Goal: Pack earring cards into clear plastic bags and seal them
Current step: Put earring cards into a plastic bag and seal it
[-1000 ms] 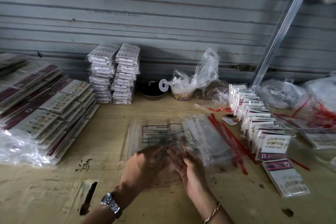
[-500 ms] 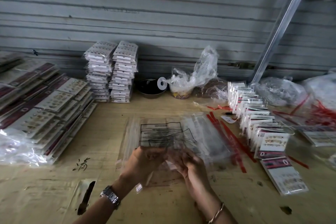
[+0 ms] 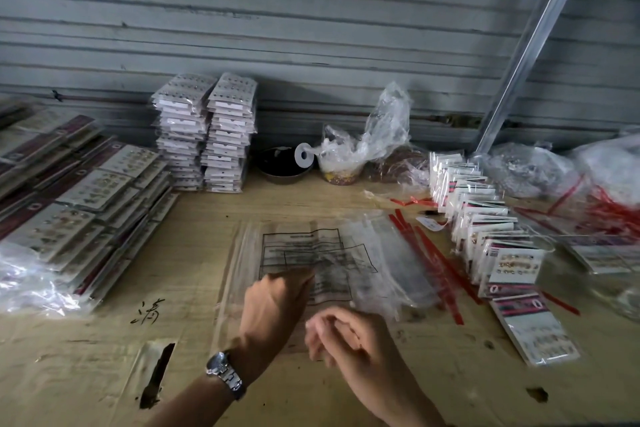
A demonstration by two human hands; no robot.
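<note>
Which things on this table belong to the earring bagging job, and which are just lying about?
Job: clear bags, row of earring cards, red strips, packed card stacks.
Lying about: dark bowl, crumpled plastic bag, leaning metal bar.

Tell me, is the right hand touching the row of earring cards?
Apart. The head view shows clear plastic bags and red strips lying between the right hand and the row of earring cards.

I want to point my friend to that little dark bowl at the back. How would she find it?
Look at the grey shutter wall. At its foot stand two tall stacks of white cards; just right of them, before the crumpled clear bag, sits the dark bowl. It is the only round, dark thing there, a white ring at its right rim.
</note>
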